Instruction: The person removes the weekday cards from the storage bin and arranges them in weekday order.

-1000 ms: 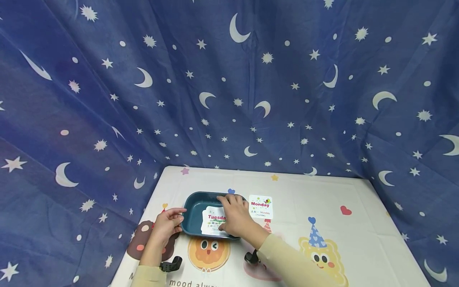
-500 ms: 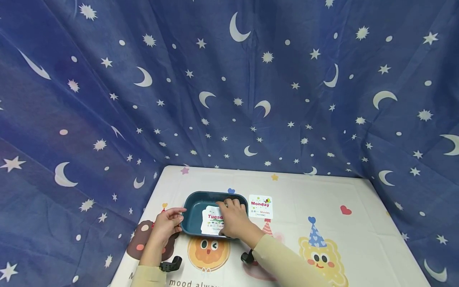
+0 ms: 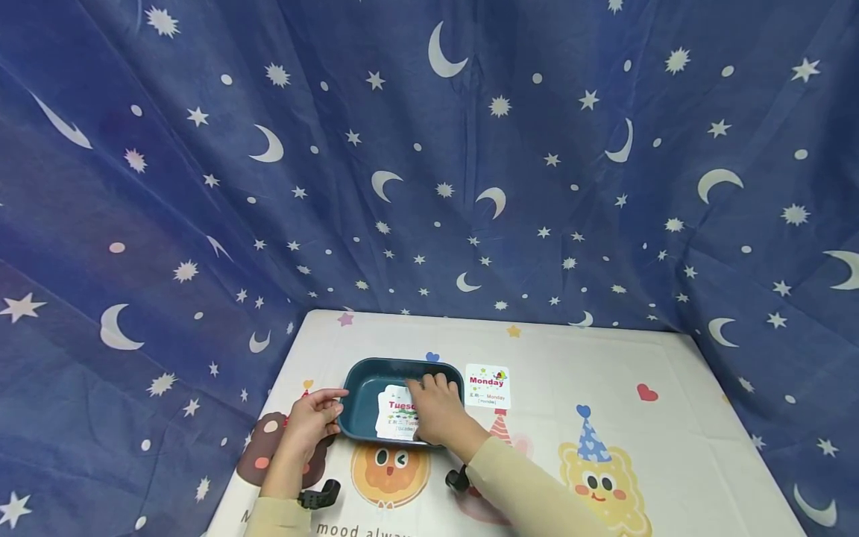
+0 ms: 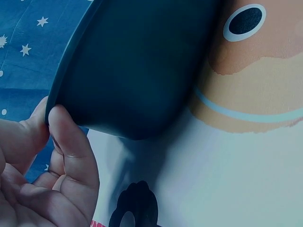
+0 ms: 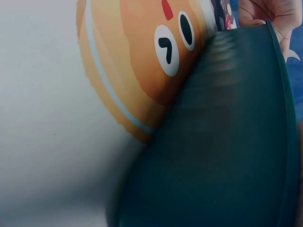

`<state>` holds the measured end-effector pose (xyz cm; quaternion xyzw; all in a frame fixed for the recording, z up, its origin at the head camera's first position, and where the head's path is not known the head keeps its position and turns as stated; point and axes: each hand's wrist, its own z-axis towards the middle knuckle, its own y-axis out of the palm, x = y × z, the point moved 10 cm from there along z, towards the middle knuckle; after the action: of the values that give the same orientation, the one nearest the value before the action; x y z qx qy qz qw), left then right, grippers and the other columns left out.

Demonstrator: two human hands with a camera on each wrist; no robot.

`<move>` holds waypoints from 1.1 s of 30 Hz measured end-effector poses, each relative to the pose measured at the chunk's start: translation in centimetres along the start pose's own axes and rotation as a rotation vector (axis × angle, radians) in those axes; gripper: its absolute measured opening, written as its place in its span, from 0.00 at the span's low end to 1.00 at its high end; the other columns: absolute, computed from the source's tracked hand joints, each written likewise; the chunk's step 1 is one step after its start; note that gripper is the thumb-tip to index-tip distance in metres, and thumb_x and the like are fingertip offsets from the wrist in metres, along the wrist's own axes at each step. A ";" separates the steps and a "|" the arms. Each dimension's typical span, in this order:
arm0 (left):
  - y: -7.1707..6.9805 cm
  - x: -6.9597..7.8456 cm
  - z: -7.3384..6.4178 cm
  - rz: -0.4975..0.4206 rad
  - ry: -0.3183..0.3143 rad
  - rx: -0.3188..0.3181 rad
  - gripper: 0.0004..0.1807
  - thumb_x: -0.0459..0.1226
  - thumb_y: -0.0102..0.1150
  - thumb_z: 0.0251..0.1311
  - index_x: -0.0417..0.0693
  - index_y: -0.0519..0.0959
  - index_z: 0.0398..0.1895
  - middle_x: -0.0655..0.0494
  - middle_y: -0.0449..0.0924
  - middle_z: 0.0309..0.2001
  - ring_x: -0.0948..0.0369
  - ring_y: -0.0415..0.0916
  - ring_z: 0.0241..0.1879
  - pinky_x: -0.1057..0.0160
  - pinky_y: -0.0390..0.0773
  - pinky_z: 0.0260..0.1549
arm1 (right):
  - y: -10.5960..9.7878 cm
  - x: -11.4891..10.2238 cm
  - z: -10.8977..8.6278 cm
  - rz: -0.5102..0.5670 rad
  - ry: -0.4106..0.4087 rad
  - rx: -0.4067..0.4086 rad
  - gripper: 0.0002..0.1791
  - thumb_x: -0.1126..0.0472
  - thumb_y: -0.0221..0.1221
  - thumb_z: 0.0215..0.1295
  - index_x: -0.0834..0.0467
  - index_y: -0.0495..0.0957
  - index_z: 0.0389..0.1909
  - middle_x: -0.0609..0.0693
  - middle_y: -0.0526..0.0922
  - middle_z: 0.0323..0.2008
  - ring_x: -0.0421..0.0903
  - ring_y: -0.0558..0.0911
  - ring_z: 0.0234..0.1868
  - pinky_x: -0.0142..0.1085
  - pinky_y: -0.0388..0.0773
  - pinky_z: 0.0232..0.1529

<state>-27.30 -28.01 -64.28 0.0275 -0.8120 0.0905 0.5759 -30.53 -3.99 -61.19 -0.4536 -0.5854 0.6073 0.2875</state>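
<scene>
A dark teal plastic tray [image 3: 362, 410] stands on the table. My left hand [image 3: 311, 420] pinches its left end; in the left wrist view the thumb and a finger [image 4: 71, 137] are on either side of the rim. White cards lie stacked inside, with a "Tuesday" card [image 3: 396, 421] on top. My right hand [image 3: 443, 410] reaches into the tray, fingers bent over the right part of this card. Its fingertips are largely hidden, so whether they grip the card cannot be seen. Tray wall [image 5: 236, 142] fills much of the right wrist view.
A "Monday" card [image 3: 488, 386] lies flat on the table just right of the tray. The white tablecloth [image 3: 577, 373] carries printed cartoon figures. A blue curtain [image 3: 403, 186] with moons and stars hangs behind and at the sides.
My right hand has shifted slightly left and toward me over the "Tuesday" card, its fingers drawn closer together. The left hand, tray and "Monday" card stay put.
</scene>
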 end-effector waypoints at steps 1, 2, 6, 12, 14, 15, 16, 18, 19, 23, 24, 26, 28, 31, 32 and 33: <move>0.0 0.0 0.0 0.000 -0.001 0.003 0.17 0.25 0.61 0.72 0.35 0.83 0.62 0.54 0.77 0.35 0.59 0.75 0.26 0.65 0.83 0.26 | 0.1 0.0 0.1 -0.006 0.001 -0.004 0.59 0.45 0.87 0.43 0.48 0.70 0.78 0.54 0.78 0.67 0.52 0.70 0.60 0.51 0.72 0.64; 0.0 0.0 0.0 0.001 0.000 0.004 0.17 0.25 0.61 0.72 0.35 0.84 0.62 0.54 0.77 0.35 0.59 0.75 0.26 0.65 0.83 0.27 | 0.2 0.0 0.1 -0.011 0.003 -0.006 0.59 0.44 0.87 0.43 0.48 0.70 0.78 0.54 0.78 0.67 0.52 0.70 0.60 0.51 0.71 0.64; 0.0 0.1 0.0 0.006 0.002 0.007 0.17 0.25 0.61 0.73 0.35 0.84 0.62 0.53 0.78 0.35 0.59 0.75 0.26 0.65 0.84 0.27 | 0.4 0.1 0.3 -0.018 0.007 -0.008 0.58 0.44 0.87 0.42 0.48 0.71 0.77 0.53 0.78 0.66 0.51 0.70 0.59 0.50 0.71 0.62; 0.0 0.0 0.0 0.004 -0.004 0.010 0.17 0.25 0.61 0.73 0.36 0.83 0.62 0.53 0.77 0.35 0.59 0.75 0.27 0.65 0.84 0.27 | 0.6 0.3 0.5 -0.007 0.008 -0.009 0.57 0.45 0.88 0.42 0.49 0.72 0.76 0.54 0.78 0.63 0.51 0.69 0.58 0.50 0.71 0.62; 0.0 0.1 0.0 0.002 -0.006 0.011 0.17 0.25 0.61 0.73 0.36 0.83 0.63 0.53 0.77 0.35 0.59 0.75 0.27 0.65 0.84 0.27 | 0.6 0.4 0.5 -0.005 0.008 -0.008 0.57 0.45 0.88 0.41 0.49 0.73 0.75 0.54 0.77 0.63 0.52 0.69 0.59 0.51 0.71 0.62; 0.0 0.0 0.0 0.003 -0.006 0.009 0.17 0.25 0.61 0.73 0.36 0.83 0.63 0.53 0.77 0.36 0.59 0.75 0.27 0.65 0.84 0.27 | 0.6 0.4 0.5 -0.007 0.007 -0.010 0.57 0.44 0.88 0.42 0.49 0.73 0.75 0.54 0.77 0.63 0.52 0.69 0.59 0.51 0.71 0.63; 0.0 0.0 0.0 0.001 -0.007 0.008 0.18 0.26 0.61 0.73 0.36 0.83 0.63 0.53 0.77 0.36 0.59 0.75 0.27 0.65 0.84 0.27 | 0.6 0.4 0.5 -0.008 0.006 -0.010 0.57 0.44 0.88 0.41 0.49 0.73 0.75 0.54 0.76 0.63 0.52 0.69 0.59 0.51 0.71 0.63; 0.0 0.0 0.0 0.001 -0.008 0.008 0.18 0.26 0.61 0.73 0.36 0.83 0.63 0.53 0.77 0.36 0.59 0.75 0.27 0.65 0.84 0.27 | 0.5 0.4 0.5 -0.010 0.004 -0.006 0.57 0.43 0.88 0.41 0.50 0.73 0.75 0.54 0.76 0.63 0.52 0.69 0.59 0.50 0.71 0.63; 0.0 0.0 0.0 0.000 -0.008 0.008 0.18 0.26 0.61 0.73 0.36 0.83 0.64 0.53 0.77 0.36 0.59 0.74 0.27 0.65 0.84 0.27 | 0.5 0.4 0.5 -0.012 0.003 -0.003 0.56 0.43 0.88 0.41 0.50 0.74 0.74 0.54 0.75 0.62 0.52 0.69 0.59 0.50 0.71 0.63; 0.0 -0.1 0.1 0.000 -0.007 0.006 0.18 0.26 0.61 0.73 0.35 0.82 0.64 0.53 0.77 0.37 0.59 0.74 0.27 0.65 0.84 0.27 | 0.2 0.5 0.5 -0.016 0.000 0.014 0.54 0.42 0.88 0.41 0.51 0.76 0.71 0.54 0.75 0.60 0.51 0.68 0.57 0.49 0.71 0.60; 0.0 -0.1 0.1 0.000 -0.008 0.006 0.18 0.26 0.61 0.73 0.35 0.82 0.64 0.53 0.77 0.37 0.60 0.74 0.27 0.65 0.84 0.27 | 0.1 0.5 0.5 -0.020 0.000 0.015 0.53 0.42 0.87 0.41 0.50 0.76 0.71 0.54 0.75 0.60 0.51 0.68 0.57 0.49 0.71 0.60; 0.0 -0.1 0.1 0.002 -0.006 0.002 0.19 0.26 0.61 0.73 0.34 0.82 0.65 0.52 0.77 0.37 0.60 0.74 0.27 0.65 0.84 0.28 | 0.1 0.5 0.4 -0.021 0.001 0.019 0.53 0.41 0.87 0.41 0.50 0.76 0.71 0.54 0.74 0.60 0.51 0.68 0.57 0.49 0.71 0.60; 0.0 -0.2 0.1 0.003 -0.008 -0.001 0.19 0.26 0.61 0.73 0.34 0.81 0.65 0.52 0.77 0.37 0.60 0.74 0.27 0.65 0.84 0.28 | 0.0 0.4 0.4 -0.023 0.000 0.023 0.54 0.41 0.87 0.41 0.49 0.75 0.72 0.54 0.74 0.60 0.51 0.68 0.57 0.49 0.71 0.60; 0.0 -0.2 0.1 0.005 -0.007 -0.001 0.19 0.26 0.60 0.74 0.34 0.81 0.65 0.53 0.77 0.37 0.59 0.74 0.27 0.65 0.83 0.27 | 0.1 0.4 0.4 -0.029 -0.002 0.028 0.56 0.41 0.88 0.40 0.48 0.73 0.73 0.54 0.74 0.61 0.52 0.68 0.58 0.50 0.71 0.60; 0.0 -0.2 0.1 0.005 -0.007 -0.001 0.19 0.25 0.60 0.74 0.34 0.81 0.65 0.53 0.77 0.37 0.59 0.74 0.27 0.65 0.83 0.27 | 0.1 0.3 0.4 -0.030 -0.003 0.030 0.57 0.41 0.88 0.40 0.48 0.72 0.73 0.54 0.74 0.61 0.52 0.68 0.58 0.50 0.71 0.60; 0.0 -0.2 0.0 0.004 -0.009 0.001 0.19 0.25 0.60 0.74 0.35 0.82 0.65 0.53 0.77 0.36 0.59 0.74 0.27 0.65 0.83 0.27 | 0.1 0.3 0.4 -0.031 -0.003 0.031 0.57 0.41 0.88 0.40 0.48 0.72 0.74 0.54 0.74 0.61 0.52 0.69 0.58 0.50 0.72 0.60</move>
<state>-27.23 -28.05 -64.48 0.0266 -0.8145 0.0917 0.5722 -30.98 -3.87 -61.38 -0.4390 -0.5834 0.6125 0.3029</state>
